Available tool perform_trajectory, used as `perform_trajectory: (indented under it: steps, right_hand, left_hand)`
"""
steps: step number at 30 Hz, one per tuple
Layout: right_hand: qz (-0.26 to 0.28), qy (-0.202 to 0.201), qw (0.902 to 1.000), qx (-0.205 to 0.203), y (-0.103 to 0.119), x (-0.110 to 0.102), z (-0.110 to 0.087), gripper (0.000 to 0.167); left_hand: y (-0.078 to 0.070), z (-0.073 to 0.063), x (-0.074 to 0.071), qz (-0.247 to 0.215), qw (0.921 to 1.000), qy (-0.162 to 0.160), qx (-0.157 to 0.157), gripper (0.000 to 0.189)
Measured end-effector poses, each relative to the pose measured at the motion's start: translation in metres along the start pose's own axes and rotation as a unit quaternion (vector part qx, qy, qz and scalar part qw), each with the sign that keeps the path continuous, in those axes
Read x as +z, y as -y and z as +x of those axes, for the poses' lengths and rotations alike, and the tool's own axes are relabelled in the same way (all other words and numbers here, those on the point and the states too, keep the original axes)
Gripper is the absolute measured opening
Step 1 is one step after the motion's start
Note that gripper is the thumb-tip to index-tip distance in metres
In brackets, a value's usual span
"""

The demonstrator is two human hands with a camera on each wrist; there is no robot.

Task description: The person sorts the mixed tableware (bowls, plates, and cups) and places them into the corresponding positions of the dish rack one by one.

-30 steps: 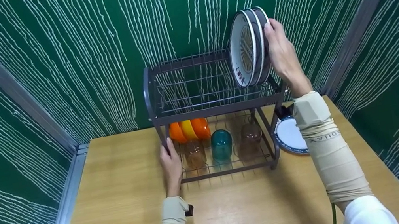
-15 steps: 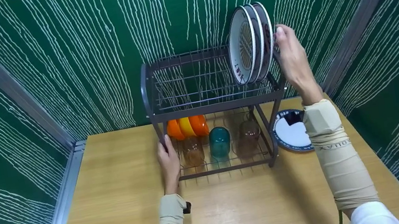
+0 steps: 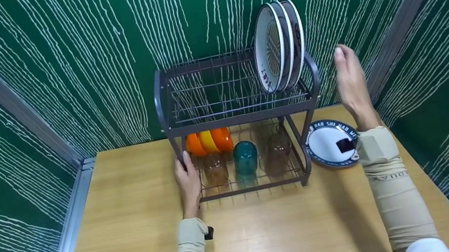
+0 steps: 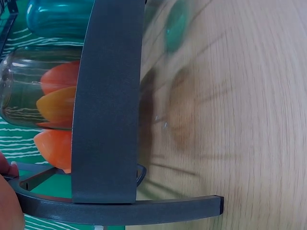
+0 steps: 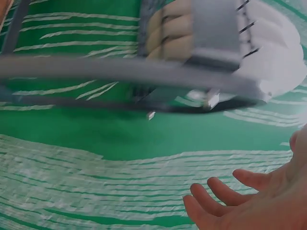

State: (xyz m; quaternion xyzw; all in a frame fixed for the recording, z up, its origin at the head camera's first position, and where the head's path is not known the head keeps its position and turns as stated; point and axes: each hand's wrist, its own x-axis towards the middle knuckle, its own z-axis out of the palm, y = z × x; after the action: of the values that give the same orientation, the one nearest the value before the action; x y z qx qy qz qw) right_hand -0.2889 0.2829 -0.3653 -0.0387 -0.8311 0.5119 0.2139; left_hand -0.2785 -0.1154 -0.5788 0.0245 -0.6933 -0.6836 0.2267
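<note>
My left hand grips the left front post of a dark two-tier dish rack. In the left wrist view only a bit of that hand shows, beside the rack's frame. Three round patterned plates stand on edge at the right end of the top tier. To their right, apart from plates and rack, my right hand is raised and holds nothing. Its loosely spread fingers show in the right wrist view. A blue-rimmed plate lies on the table below it.
On the lower tier sit orange bowls with a yellow bowl between them. In front stand a teal glass and two brownish glasses. Green walls with white streaks surround the wooden table.
My right hand has let go of the plates and moved right and down, away from the rack. The plates stay upright. My left hand keeps its grip on the post.
</note>
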Motion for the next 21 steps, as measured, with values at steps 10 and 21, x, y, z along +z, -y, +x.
perform_trajectory:
  steps: [10,21]
  right_hand:
    - [-0.034,-0.016,0.9982,0.047,-0.059,-0.014,-0.005,0.072]
    - [-0.090,0.015,0.9849,0.147,-0.140,-0.024,-0.021,0.079]
  left_hand:
    - [-0.001,0.001,0.001,0.016,0.9998,-0.006,-0.008,0.029]
    - [0.002,0.002,0.002,0.015,0.9994,-0.022,0.021,0.018]
